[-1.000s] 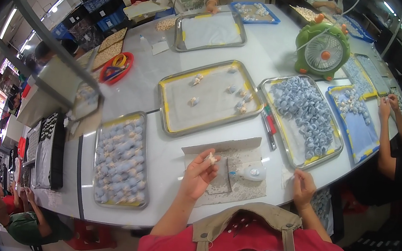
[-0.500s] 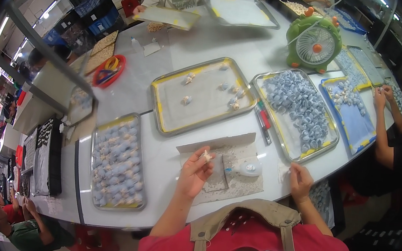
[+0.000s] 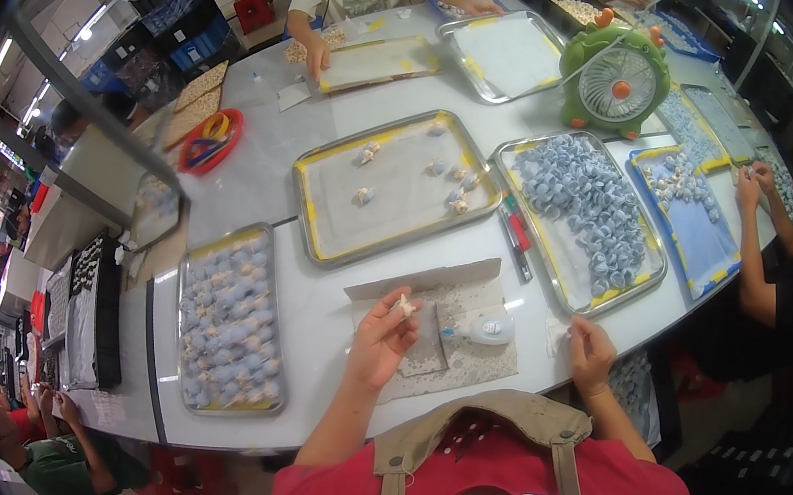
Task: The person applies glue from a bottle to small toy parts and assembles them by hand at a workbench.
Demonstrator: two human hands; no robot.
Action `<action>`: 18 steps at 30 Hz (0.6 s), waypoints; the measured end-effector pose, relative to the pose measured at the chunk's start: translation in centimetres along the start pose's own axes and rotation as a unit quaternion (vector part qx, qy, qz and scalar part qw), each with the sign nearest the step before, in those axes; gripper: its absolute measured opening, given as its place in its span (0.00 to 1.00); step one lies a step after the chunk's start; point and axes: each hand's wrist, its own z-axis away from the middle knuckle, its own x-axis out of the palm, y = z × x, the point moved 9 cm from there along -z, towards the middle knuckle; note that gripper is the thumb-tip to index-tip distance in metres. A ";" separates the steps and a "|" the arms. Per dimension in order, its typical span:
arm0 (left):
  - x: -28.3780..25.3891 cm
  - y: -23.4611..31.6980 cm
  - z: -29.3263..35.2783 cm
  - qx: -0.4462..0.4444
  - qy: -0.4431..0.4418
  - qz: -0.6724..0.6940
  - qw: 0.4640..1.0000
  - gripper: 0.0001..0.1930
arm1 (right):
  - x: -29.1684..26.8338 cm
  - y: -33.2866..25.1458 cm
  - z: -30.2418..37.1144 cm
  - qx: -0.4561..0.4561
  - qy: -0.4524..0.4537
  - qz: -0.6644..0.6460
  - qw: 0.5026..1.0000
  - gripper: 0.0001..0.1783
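Observation:
My left hand (image 3: 381, 337) pinches a small cream figurine part (image 3: 406, 305) between thumb and fingertips, above a piece of cardboard (image 3: 471, 363). On the cardboard sit a small white and grey oval dispenser (image 3: 491, 330) and a flat grey block (image 3: 427, 340). My right hand (image 3: 591, 353) is at the table's front edge with thumb and fingers pressed together, beside a scrap of white paper (image 3: 555, 340). What its fingers hold, if anything, is too small to make out. Beyond it stands a tray of pale-blue cup-shaped pieces (image 3: 663, 270).
A tray with several blue-and-cream pieces (image 3: 295, 225) stands ahead; a fuller tray (image 3: 195, 248) is at left. Red and dark pens (image 3: 519, 233) lie between trays. A green fan (image 3: 615, 81) stands far right. Co-workers sit across and to the right (image 3: 773, 244).
Across the table, a person's two trays have moved to the right and lower, toward the tabletop. My hands have barely moved, the left still pinching the cream part.

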 end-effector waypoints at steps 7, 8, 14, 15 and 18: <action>-0.1 -0.2 -0.1 -0.004 0.000 -0.001 1.000 0.17 | 0.0 -0.5 -0.3 -0.008 -0.002 0.004 1.000 0.08; -0.1 -0.2 -0.1 -0.005 0.001 0.000 1.000 0.17 | 0.0 -0.5 -0.3 -0.007 -0.003 0.004 1.000 0.08; 0.1 -0.4 0.1 -0.010 0.003 0.004 1.000 0.18 | 0.2 -0.2 -0.1 -0.008 -0.008 0.011 1.000 0.08; 0.0 -0.4 0.1 -0.010 0.005 0.006 1.000 0.18 | 0.2 -0.2 -0.1 -0.009 -0.005 0.014 1.000 0.08; 0.0 -0.4 0.0 -0.010 -0.001 0.004 1.000 0.18 | 0.2 -0.1 0.0 -0.008 -0.002 0.015 1.000 0.08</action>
